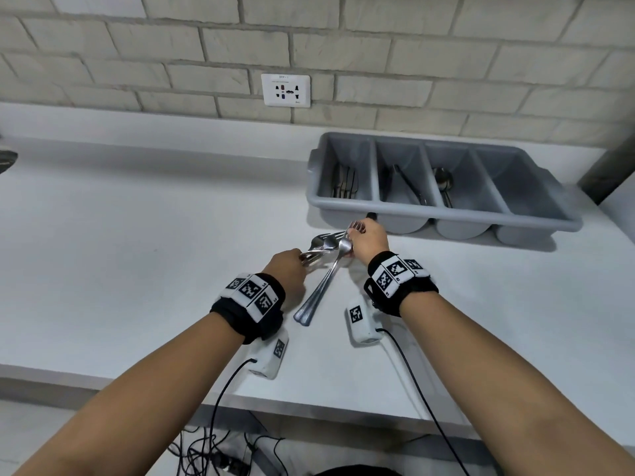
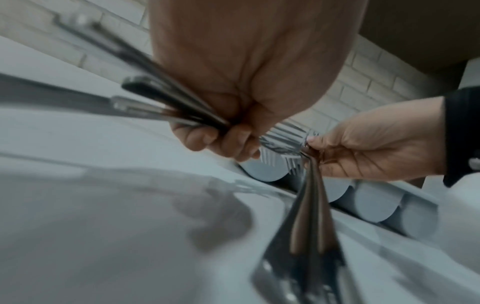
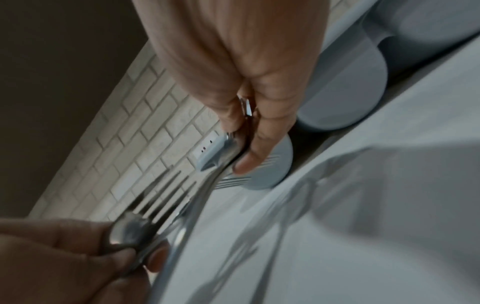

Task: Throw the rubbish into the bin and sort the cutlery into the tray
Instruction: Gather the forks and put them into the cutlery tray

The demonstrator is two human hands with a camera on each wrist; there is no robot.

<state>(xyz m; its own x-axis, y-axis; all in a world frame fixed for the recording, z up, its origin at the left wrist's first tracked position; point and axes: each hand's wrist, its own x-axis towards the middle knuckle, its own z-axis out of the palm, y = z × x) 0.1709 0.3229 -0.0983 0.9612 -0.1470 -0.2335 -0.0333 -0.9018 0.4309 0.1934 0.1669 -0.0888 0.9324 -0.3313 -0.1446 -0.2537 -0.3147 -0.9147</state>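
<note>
My left hand (image 1: 288, 266) grips a bunch of forks (image 1: 321, 247) by their handles, tines pointing right. In the left wrist view those handles (image 2: 166, 102) stick out up and left from the curled fingers (image 2: 233, 142). My right hand (image 1: 367, 238) pinches two more steel pieces (image 1: 316, 293) at their heads, and their handles hang down towards me. Both hands meet just above the white counter, in front of the grey four-compartment tray (image 1: 446, 211). Three compartments hold some cutlery; the rightmost looks empty. The right wrist view shows my right hand (image 3: 246, 82) and the fork tines (image 3: 166, 195).
A brick wall with a white socket (image 1: 285, 90) runs behind the counter (image 1: 137, 235). The counter's front edge (image 1: 171, 389) is close to me, with cables hanging below it. A dark post (image 1: 611, 166) stands right of the tray. No bin is in view.
</note>
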